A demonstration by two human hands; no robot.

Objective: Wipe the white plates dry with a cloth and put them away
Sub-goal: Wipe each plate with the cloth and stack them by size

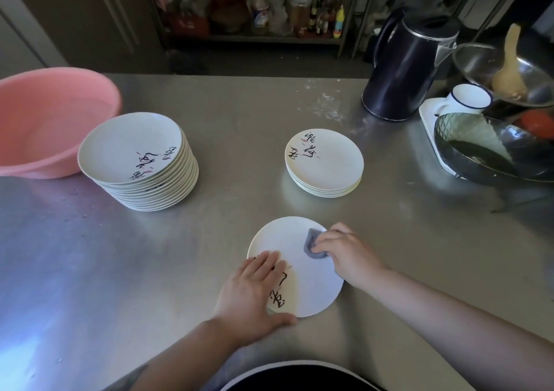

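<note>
Bare steel counter [90,255] stretching wide toward 9 o'clock; crowded at 2 o'clock by a dark kettle [404,69] and pans [491,150]. Single white plate [308,273] lying flat near the front edge at 6 o'clock, black brush lettering on its left half. Left hand [254,294] flat on that half, fingers straight and together, thumb hooked at the near rim. Right hand [344,249] pressing a grey cloth [313,242] onto the plate's far right, fingers curled round it. Tall stack [135,162] at 10 o'clock beside a pink basin [45,120]; short stack [323,162] at 12 o'clock.
</note>
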